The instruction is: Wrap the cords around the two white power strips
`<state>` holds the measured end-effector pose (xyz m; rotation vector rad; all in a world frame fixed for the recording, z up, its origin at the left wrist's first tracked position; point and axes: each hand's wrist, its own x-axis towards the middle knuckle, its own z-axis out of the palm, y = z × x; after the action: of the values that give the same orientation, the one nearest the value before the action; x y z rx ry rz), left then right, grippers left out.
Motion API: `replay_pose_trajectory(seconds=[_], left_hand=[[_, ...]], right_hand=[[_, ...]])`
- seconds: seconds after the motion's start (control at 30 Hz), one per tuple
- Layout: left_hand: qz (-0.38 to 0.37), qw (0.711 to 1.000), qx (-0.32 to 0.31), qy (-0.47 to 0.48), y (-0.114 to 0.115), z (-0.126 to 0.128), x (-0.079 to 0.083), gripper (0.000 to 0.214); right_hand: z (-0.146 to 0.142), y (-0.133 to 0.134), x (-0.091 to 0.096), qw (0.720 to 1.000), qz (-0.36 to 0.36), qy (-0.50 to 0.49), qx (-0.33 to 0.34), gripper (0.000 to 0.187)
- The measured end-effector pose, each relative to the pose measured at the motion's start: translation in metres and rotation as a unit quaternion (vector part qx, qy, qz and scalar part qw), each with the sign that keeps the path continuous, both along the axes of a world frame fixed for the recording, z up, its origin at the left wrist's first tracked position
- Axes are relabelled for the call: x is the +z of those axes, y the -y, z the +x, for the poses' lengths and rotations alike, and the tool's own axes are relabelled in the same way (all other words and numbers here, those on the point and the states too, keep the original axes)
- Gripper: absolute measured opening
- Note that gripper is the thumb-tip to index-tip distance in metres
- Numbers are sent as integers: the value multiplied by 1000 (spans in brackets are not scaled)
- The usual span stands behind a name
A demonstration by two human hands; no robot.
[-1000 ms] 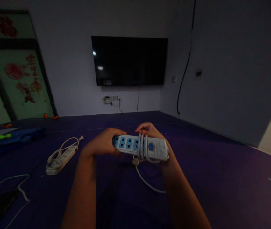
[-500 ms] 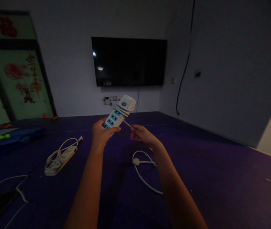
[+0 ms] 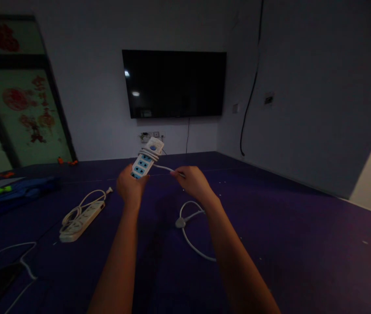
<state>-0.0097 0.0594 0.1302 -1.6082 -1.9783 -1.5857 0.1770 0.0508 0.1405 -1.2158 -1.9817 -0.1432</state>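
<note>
My left hand (image 3: pixel 131 185) is closed around the lower end of a white power strip (image 3: pixel 143 162) with blue sockets and a blue button near its top. Several turns of white cord (image 3: pixel 149 153) are wound about the strip's upper part. From these turns the cord runs right to my right hand (image 3: pixel 192 181), whose fingers pinch it. Below, the rest of the cord lies in a loose loop on the purple surface, partly hidden by my right forearm, with its white plug (image 3: pixel 180 223) beside the loop.
On the left lies a second white power strip (image 3: pixel 83 221) with its cord coiled on top. A dark flat object (image 3: pixel 0 279) and a white cable (image 3: pixel 26 261) are at lower left, blue cloth (image 3: pixel 25 192) behind them. A television (image 3: pixel 175 85) hangs on the far wall.
The power strip and my left hand have moved left and slightly down. More cord now shows stretched between the strip and my right hand. The plug and loop have shifted slightly.
</note>
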Motion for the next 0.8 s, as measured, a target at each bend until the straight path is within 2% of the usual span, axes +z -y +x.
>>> replay_pose_trajectory(seconds=[0.1,0.2,0.4,0.47,0.6,0.8], left_hand=[[-5,996,16,-88,2,5,1,40],[-27,982,-2,-187,2,6,3,47],[-96,918,-151,-353,8,4,10,54],[-106,903,-178,-376,17,6,14,52],[-135,896,-173,-386,36,8,22,53],[-163,896,-176,-374,40,5,24,51]], right_hand=[[-3,8,5,997,26,50,-54,31],[1,12,8,995,55,63,-62,27],[21,11,9,996,78,31,-32,16],[25,11,9,998,64,15,-13,14],[25,13,8,999,29,-23,36,12],[16,19,10,996,19,-31,81,10]])
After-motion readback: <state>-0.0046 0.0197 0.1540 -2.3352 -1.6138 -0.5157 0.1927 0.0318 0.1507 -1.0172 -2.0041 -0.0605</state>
